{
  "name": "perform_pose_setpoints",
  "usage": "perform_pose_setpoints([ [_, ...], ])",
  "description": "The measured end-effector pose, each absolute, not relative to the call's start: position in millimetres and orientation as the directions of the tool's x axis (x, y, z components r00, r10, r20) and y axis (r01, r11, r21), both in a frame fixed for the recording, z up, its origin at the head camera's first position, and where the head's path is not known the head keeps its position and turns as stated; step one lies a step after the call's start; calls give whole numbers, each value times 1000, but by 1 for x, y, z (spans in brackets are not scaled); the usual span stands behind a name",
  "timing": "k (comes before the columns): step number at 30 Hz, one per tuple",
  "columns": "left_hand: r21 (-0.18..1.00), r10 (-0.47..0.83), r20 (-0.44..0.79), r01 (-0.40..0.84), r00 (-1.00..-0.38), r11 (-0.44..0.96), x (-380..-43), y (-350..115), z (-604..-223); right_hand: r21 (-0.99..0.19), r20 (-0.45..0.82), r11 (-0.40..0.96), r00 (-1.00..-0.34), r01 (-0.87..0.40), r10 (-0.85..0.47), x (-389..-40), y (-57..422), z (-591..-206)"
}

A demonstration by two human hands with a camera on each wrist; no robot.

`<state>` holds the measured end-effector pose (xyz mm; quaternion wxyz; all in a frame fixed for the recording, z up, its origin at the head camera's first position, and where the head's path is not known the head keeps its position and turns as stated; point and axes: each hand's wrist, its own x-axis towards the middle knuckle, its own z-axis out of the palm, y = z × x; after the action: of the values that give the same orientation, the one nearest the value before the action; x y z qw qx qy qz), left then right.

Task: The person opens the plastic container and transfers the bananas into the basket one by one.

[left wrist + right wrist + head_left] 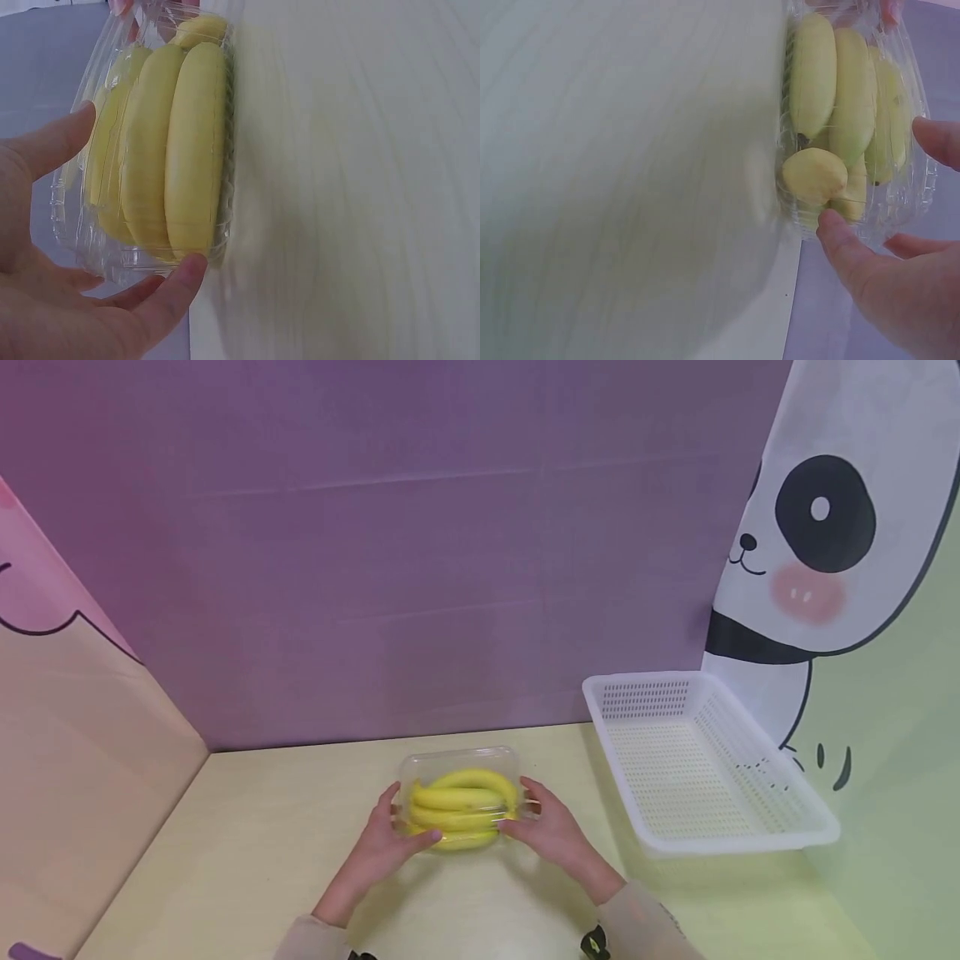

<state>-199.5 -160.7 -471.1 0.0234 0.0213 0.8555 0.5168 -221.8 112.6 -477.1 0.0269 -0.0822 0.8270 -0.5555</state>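
A clear plastic clamshell box [427, 763] with several yellow bananas [456, 818] inside is at the middle of the table. My left hand [381, 850] grips its left end, thumb along the near side and fingers round the end. From the opposite end my right hand [557, 833] holds it the same way. In the left wrist view, long bananas [196, 150] lie side by side behind the ribbed plastic wall. The right wrist view has a short rounded yellow piece [814, 175] at the box's right end. The box's underside is right at the tabletop and hidden.
A white perforated plastic basket [637, 785] stands on the right of the table, against the panda-printed side wall [825, 610]. Behind the table rises a purple back panel [450, 568]. Pale wood-grain tabletop [247, 827] shows to the left of the box.
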Motion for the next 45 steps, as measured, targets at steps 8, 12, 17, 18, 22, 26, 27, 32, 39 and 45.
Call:
perform_pose_setpoints([
  [8, 894, 72, -22, 13, -997, 448, -199, -150, -471, -926, 51, 361, -986, -106, -159, -217, 125, -476],
  [12, 887, 67, -32, 2, -997, 462, -198, -144, -472, -921, 30, 380, -988, -86, -151, -214, 131, -476],
  [17, 882, 69, -41, -3, -997, 470, -195, -139, -471, -916, 16, 395, -991, -68, -133, -211, 137, -476],
  [18, 883, 69, -42, -5, -997, 469, -194, -138, -470, -917, 16, 394, -991, -67, -131, -210, 138, -476],
  [22, 887, 70, -38, -1, -997, 461, -190, -134, -469, -919, 10, 389, -992, -59, -126, -206, 141, -476],
  [26, 887, 75, -33, 6, -997, 461, -188, -130, -469, -916, 6, 398, -994, -50, -111, -204, 145, -476],
  [27, 887, 77, -31, 8, -997, 462, -187, -129, -469, -915, 7, 401, -994, -49, -107, -203, 146, -476],
  [32, 882, 85, -26, 17, -996, 470, -185, -126, -471, -913, 14, 404, -994, -56, -107, -201, 150, -477],
  [39, 879, 100, -12, 38, -995, 476, -183, -122, -470, -917, 16, 394, -994, -57, -107, -196, 155, -476],
  [45, 879, 105, -11, 40, -994, 474, -181, -120, -472, -914, 22, 400, -994, -63, -104, -191, 158, -472],
])
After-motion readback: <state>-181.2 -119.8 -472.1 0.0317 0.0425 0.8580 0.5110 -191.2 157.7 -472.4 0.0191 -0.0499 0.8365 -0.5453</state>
